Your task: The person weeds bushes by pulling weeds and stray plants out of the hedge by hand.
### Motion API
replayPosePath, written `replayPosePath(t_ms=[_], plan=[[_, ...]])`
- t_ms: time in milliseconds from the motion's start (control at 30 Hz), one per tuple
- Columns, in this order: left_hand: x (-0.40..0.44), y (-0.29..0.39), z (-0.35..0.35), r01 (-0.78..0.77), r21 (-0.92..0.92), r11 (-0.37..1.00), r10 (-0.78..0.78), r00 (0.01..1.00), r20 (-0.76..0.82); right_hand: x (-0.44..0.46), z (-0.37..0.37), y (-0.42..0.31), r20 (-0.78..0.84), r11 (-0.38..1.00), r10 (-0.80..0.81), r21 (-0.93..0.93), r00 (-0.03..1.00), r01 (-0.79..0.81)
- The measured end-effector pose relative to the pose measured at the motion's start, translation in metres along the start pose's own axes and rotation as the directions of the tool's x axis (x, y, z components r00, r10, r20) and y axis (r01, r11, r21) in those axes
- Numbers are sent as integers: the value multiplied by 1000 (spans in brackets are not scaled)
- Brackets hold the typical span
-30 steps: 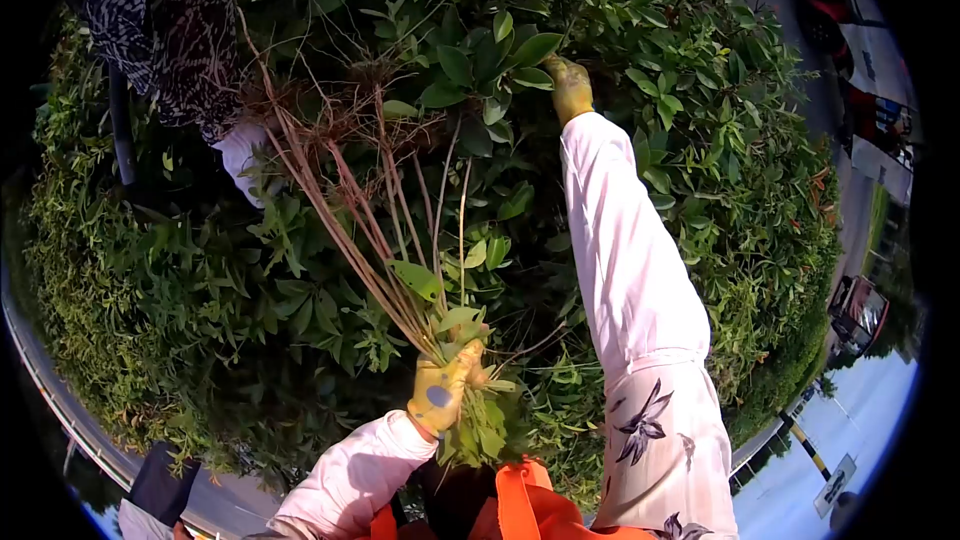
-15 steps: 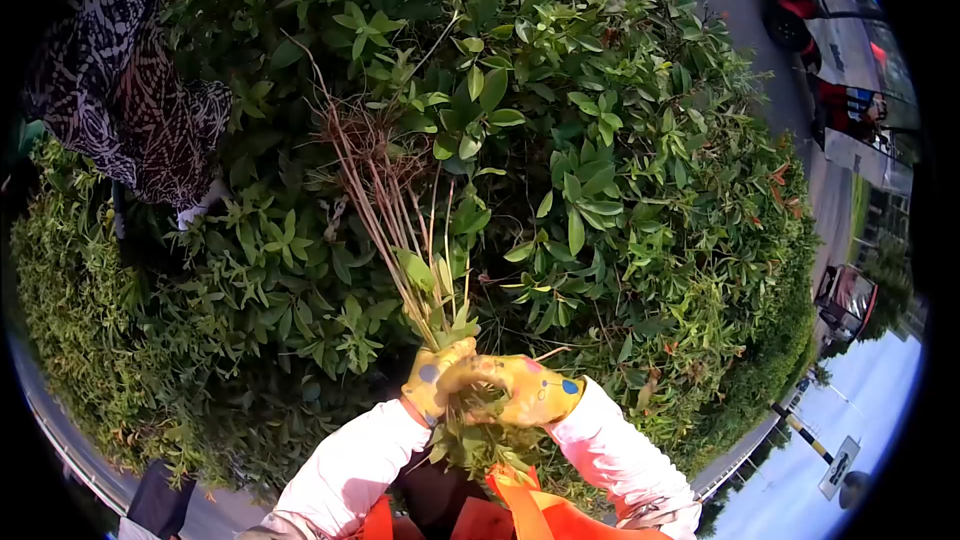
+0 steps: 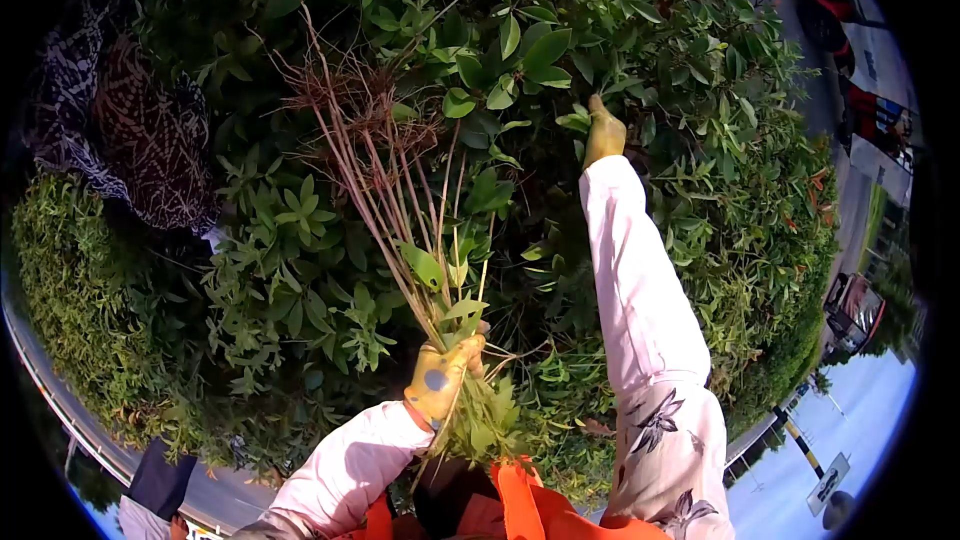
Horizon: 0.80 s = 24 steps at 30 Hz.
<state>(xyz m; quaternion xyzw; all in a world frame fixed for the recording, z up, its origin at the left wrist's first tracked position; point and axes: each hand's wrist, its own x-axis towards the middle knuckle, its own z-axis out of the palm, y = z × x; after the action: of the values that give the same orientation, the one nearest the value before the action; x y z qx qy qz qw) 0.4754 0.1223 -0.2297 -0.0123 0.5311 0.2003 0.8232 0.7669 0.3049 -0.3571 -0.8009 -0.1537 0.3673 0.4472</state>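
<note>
My left hand (image 3: 440, 380), in a yellow spotted glove, is closed around a bundle of pulled-up weeds (image 3: 395, 195). Their long reddish stems and tangled brown roots point up and away from me, while the leafy ends (image 3: 480, 420) hang below the fist. Stretched out to the far right, my right hand (image 3: 604, 132) is at the leaves of the green hedge (image 3: 560, 200). It wears a yellow glove too, with a finger extended forward; leaves partly hide the other fingers, and I see nothing held in them.
At the left, a person in dark patterned clothing (image 3: 150, 140) is at the hedge. A road with a red-and-white vehicle (image 3: 875, 90) and a smaller cart (image 3: 852, 310) runs along the right. A sign (image 3: 828, 480) on a striped pole stands lower right. Orange cloth (image 3: 520, 505) hangs before me.
My right hand has left the bundle beside my left hand and reached forward and right into the hedge. My left hand keeps its hold on the weeds.
</note>
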Motion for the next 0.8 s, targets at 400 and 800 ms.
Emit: replayPosePath(t_ms=[400, 800], plan=[[-17, 28, -6, -854, 421, 306, 310, 508, 804, -268, -70, -43, 964, 986, -30, -15, 265, 164], [-14, -3, -22, 235, 97, 967, -244, 965, 92, 78, 110, -54, 165, 527, -226, -808, 960, 263]])
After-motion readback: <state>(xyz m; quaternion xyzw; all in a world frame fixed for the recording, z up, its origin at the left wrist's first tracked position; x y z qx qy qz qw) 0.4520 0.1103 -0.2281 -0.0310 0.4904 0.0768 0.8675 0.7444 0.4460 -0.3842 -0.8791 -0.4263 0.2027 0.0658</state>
